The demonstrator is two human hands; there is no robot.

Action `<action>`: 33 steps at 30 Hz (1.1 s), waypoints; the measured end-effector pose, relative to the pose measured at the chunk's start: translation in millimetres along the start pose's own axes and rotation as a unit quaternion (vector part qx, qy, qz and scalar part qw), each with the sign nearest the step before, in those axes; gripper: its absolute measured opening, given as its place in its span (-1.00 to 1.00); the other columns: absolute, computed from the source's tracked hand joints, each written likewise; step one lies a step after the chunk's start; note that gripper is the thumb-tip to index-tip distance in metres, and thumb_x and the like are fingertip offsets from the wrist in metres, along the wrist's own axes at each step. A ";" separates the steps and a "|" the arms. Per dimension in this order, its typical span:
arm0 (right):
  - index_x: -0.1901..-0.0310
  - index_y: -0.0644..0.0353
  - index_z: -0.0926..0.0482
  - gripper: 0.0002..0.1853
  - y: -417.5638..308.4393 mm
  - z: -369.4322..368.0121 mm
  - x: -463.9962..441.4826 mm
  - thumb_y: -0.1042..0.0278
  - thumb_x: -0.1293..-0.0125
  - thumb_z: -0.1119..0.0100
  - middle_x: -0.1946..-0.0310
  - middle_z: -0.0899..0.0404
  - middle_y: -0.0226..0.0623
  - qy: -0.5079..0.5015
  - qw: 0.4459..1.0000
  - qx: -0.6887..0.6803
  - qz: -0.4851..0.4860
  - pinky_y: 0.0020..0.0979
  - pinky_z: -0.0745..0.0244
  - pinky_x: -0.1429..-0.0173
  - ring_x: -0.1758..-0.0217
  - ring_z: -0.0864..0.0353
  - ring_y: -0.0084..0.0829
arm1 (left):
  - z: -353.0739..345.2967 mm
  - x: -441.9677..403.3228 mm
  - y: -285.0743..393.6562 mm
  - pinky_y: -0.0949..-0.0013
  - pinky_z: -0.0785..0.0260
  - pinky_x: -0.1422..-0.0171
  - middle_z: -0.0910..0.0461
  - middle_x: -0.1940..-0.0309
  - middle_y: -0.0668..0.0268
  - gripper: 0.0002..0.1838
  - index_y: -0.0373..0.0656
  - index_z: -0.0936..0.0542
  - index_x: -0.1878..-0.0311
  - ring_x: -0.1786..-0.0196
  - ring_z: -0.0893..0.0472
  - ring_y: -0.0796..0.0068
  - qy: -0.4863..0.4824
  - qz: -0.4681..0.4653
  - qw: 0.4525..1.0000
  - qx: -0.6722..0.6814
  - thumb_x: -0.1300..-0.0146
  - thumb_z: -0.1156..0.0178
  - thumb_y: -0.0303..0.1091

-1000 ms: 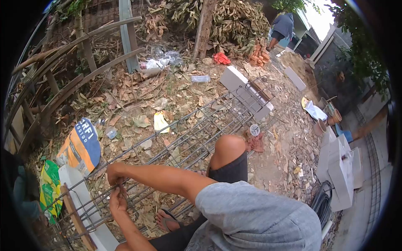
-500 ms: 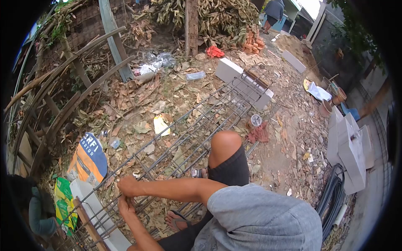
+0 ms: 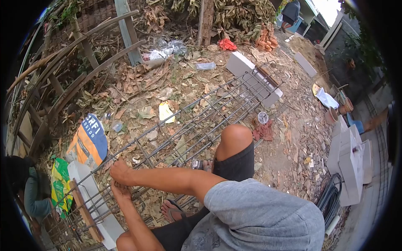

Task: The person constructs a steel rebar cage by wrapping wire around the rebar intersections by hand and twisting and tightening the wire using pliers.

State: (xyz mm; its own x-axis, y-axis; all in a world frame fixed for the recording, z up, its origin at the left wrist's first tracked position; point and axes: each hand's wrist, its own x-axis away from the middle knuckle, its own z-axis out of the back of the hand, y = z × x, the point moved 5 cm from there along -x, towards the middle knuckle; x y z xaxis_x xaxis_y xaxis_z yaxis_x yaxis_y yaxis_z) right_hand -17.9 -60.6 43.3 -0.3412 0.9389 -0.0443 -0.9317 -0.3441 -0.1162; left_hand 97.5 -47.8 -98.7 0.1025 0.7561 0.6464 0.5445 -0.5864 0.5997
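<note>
A long cage of steel reinforcing bars runs diagonally across the ground in front of me. At its nearer part, my right hand is closed by the upper long bar. My left hand is right below it, its fingers curled close to the same spot. Whatever the fingers pinch is too small to make out. The cage's near end lies over a wooden strip and a pale block. Its far end rests across another pale block with a wooden piece.
A co-worker's sleeve is at the left, near a green-yellow sack. An orange-blue sack lies beside the cage. Stacked pale blocks and a coiled black hose are on the right. Another person is far back.
The view has shifted, so the scene sits slightly further right. Both hands remain together at the cage, slightly nearer its near end. The distant person has moved little.
</note>
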 end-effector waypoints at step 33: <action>-0.02 0.26 -0.68 -0.60 139.0 -1.6 257.0 0.30 -0.14 -0.40 0.15 -0.67 0.00 0.071 0.935 -0.214 -0.275 -0.02 -0.57 0.01 0.07 -0.68 0.10 | -1.2 -11.6 -14.5 0.43 -0.71 0.19 -0.66 0.33 0.37 -0.75 -0.13 -0.64 0.14 0.33 -0.67 0.52 0.089 0.002 0.996 0.031 -0.37 -0.39 -0.15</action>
State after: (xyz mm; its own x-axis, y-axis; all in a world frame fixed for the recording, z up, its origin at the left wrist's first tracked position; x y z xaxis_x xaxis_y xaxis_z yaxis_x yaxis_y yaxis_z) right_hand -234.9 132.9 14.2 0.2218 0.9750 0.0114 -0.8168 0.1921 -0.5440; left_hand 87.4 -48.4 -114.3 -0.0402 0.6869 0.7256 0.5953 -0.5668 0.5695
